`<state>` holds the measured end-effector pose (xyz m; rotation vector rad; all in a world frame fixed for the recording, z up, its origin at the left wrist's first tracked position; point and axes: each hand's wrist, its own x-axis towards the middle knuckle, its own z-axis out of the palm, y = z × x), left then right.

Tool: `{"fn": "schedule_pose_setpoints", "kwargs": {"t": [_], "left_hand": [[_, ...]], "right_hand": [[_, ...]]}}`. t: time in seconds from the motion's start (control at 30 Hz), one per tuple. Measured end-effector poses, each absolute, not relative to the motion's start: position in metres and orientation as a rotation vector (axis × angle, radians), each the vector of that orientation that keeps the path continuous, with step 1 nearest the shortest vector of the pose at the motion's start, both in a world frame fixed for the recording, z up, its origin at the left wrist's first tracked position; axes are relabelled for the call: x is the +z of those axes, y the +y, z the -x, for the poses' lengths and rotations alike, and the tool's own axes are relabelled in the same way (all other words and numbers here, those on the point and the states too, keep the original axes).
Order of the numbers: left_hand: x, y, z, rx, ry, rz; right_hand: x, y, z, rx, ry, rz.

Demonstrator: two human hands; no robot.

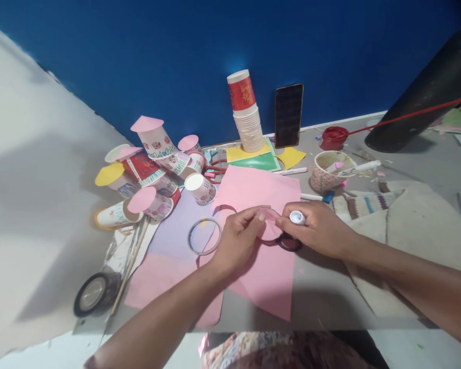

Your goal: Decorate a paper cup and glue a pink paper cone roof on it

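Frame ctr: left hand & right hand both pinch 1 pink paper circle over pink paper sheet; right also grips white-capped glue stick. Tape ring just left.

Both hands meet over the paper sheet on the counter. A tape ring lies just left of the left hand. A heap of cups lies behind and to the left, a cup stack and phone stand behind by the wall, a bowl behind the right hand.
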<state>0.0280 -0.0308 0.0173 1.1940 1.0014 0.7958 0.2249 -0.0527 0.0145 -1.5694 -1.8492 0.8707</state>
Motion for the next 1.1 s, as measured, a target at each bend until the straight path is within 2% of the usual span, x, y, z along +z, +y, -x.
{"fn": "schedule_pose_setpoints", "kwargs": {"t": [0.13, 0.3, 0.53, 0.7, 0.83, 1.1], "left_hand": [[0.014, -0.029, -0.031, 0.719, 0.843, -0.852], [0.011, -0.029, -0.032, 0.753, 0.893, -0.829], [0.011, -0.027, -0.030, 0.834, 0.983, -0.780], [0.011, -0.027, -0.031, 0.803, 0.933, -0.661], [0.010, -0.028, -0.030, 0.816, 0.919, -0.646], [0.017, -0.035, -0.032, 0.738, 0.805, -0.713]], "right_hand": [[0.017, -0.053, -0.224, 0.900, -1.868, 1.547], [0.016, -0.053, -0.227, 0.934, -1.877, 1.507], [0.023, -0.052, -0.240, 0.260, -1.811, 1.285], [0.022, -0.056, -0.239, 0.285, -1.750, 1.170], [0.014, -0.057, -0.230, 0.320, -1.944, 1.116], [0.004, -0.056, -0.226, 0.044, -2.186, 1.096]]}}
